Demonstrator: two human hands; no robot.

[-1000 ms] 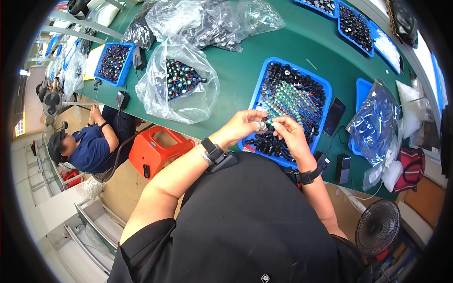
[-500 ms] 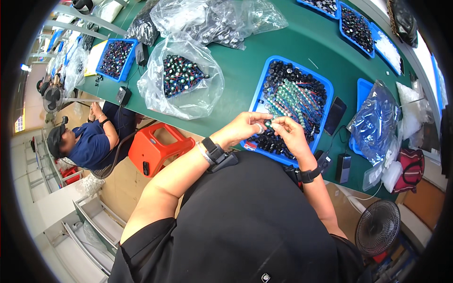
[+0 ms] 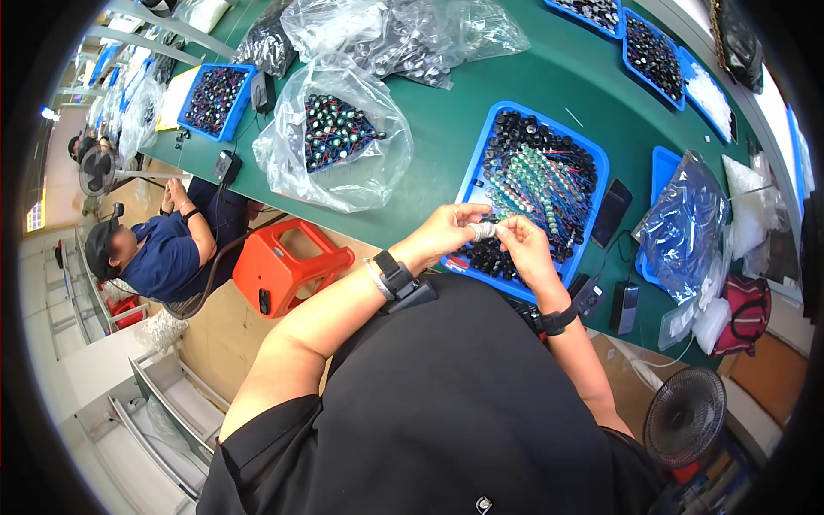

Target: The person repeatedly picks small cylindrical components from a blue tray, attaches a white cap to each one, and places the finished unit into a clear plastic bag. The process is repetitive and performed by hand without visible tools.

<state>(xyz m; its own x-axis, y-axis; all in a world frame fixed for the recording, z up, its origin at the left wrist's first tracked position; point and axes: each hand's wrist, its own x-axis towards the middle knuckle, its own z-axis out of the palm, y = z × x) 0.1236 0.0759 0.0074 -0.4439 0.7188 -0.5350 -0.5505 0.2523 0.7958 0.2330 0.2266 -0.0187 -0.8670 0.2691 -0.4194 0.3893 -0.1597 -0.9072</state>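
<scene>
My left hand (image 3: 453,233) and my right hand (image 3: 527,247) meet over the near part of a blue tray (image 3: 604,168), thumbs and fingertips pinched close together. Whatever lies between the fingertips is small and mostly hidden. A pale wrap shows on a left finger. Black round caps (image 3: 515,129) fill much of the tray. On top of them, rows of small green-and-silver round parts (image 3: 534,182) lie fanned out, with red and blue wires trailing to the right.
Left of the tray stands an open clear bag (image 3: 378,176) of similar wired parts. Large plastic bags (image 3: 378,39) lie at the back. A phone (image 3: 611,213) and a bagged blue tray (image 3: 682,215) sit to the right. A red stool (image 3: 287,257) and a seated person (image 3: 167,257) are at left.
The small dark piece that showed between my fingertips is now hidden. My right hand has moved slightly toward me, and both hands stay close together.
</scene>
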